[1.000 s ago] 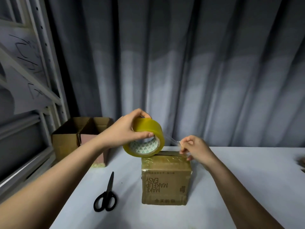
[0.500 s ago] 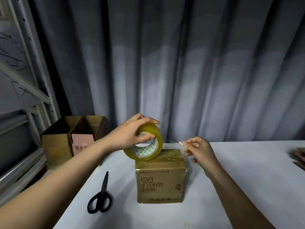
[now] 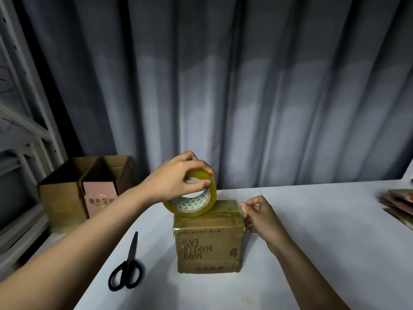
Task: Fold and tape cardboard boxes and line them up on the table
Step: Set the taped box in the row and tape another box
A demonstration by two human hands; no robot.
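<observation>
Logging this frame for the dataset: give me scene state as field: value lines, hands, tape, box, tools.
left hand: grips tape roll
tape roll: tilted, resting on box top
right hand: pinches clear tape end at box's right top edge
box: closed, on white table, print upside down
scissors: left of box, untouched
open boxes: far left

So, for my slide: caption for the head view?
Left hand rests tape roll on box; right hand pinches tape end.
</observation>
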